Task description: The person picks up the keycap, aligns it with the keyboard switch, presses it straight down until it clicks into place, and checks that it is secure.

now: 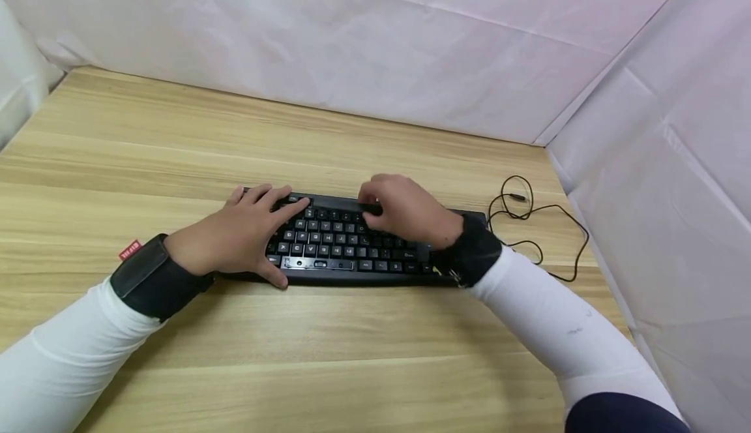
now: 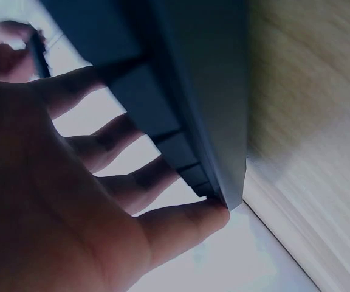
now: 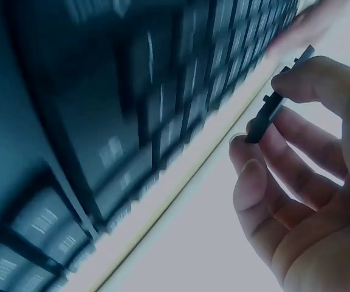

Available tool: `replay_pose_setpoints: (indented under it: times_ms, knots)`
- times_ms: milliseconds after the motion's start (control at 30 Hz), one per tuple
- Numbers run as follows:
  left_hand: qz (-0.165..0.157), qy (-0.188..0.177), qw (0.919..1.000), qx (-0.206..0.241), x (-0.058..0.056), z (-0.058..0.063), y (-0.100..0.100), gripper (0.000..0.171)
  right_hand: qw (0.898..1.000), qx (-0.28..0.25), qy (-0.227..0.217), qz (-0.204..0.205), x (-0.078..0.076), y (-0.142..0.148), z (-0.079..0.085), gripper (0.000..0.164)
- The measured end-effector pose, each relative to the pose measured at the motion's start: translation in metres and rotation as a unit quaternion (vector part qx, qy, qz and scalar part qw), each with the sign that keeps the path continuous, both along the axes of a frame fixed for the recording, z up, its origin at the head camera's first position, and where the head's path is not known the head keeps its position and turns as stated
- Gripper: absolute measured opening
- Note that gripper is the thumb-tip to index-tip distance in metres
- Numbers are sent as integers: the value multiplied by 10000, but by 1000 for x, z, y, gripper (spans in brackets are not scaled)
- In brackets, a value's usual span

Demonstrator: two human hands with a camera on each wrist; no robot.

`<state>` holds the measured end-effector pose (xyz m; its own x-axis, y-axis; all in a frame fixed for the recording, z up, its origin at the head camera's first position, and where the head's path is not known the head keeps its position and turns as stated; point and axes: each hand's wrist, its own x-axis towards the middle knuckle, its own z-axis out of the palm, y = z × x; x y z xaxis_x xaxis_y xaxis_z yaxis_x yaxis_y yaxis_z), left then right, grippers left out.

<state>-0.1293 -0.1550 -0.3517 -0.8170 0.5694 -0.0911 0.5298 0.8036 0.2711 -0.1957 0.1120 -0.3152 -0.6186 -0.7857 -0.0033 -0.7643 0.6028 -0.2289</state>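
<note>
A black keyboard point(image 1: 364, 278) lies across the middle of the table, with white letters on its keys. At its lower row a shiny bare strip point(image 1: 319, 264) with a small stem shows where the space bar cap is off. My left hand point(image 1: 240, 236) rests spread over the keyboard's left end, thumb at the front edge and fingers reaching the back edge. Above the right half of the keys, my right hand point(image 1: 413, 212) pinches the black space bar keycap point(image 3: 265, 119) between thumb and fingers. Small clips stick out from the keycap's side in the right wrist view.
A thin black cable point(image 1: 551, 207) lies in loops right of the keyboard, its plug point(image 1: 517, 197) on the wood. White cloth walls point(image 1: 375, 42) stand behind and to the right of the wooden table point(image 1: 328, 355).
</note>
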Motion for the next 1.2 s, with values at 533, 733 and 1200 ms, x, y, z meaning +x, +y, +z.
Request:
replay_pose_setpoints:
  times_ms: [533, 733, 1200]
  knots:
    - [-101, 269, 9996, 8, -1, 0, -4, 124, 9959, 1, 489, 766, 58, -9, -16, 13]
    - [-83, 220, 9997, 15, -1, -1, -4, 125, 9963, 105, 546, 661, 64, -15, -19, 13]
    - [-46, 213, 9998, -31, -1, -1, -3, 125, 9945, 246, 746, 692, 67, -19, -26, 14]
